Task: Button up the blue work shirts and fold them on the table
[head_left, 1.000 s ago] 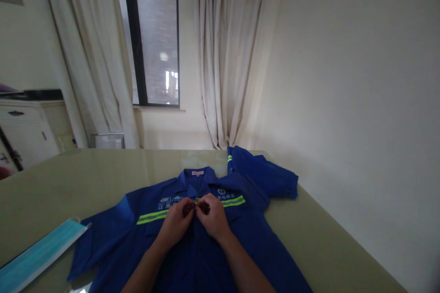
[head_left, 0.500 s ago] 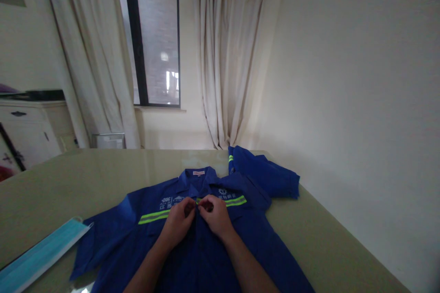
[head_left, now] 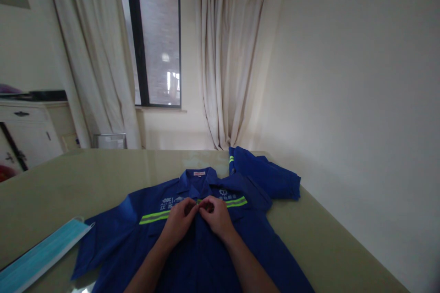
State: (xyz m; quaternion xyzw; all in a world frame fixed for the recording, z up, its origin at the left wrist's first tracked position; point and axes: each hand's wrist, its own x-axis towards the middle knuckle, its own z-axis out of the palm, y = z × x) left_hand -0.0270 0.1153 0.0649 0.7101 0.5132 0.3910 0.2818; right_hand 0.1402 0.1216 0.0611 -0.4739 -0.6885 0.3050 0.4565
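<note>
A blue work shirt (head_left: 220, 247) lies face up and spread out, its collar at the far end. Yellow-green and grey reflective strips and white printing cross its chest. At the middle of the front, on the placket just below the collar, both hands meet with fingertips pinched together. My left hand (head_left: 182, 217) grips the cloth from the left side. Close beside it, almost touching, my right hand (head_left: 215, 215) pinches the same edge from the right. Whatever small piece sits between the fingertips, perhaps a button, is hidden.
Another blue garment (head_left: 264, 174) with a reflective strip lies folded beyond the shirt's right shoulder. A light blue face mask (head_left: 44, 252) lies at the left on the greenish table (head_left: 103, 169). The wall (head_left: 360, 123) runs along the right; curtains (head_left: 227, 55) hang behind.
The fingertips of both hands have come slightly closer together at the placket. The shirt stays in place; the view has shifted very slightly.
</note>
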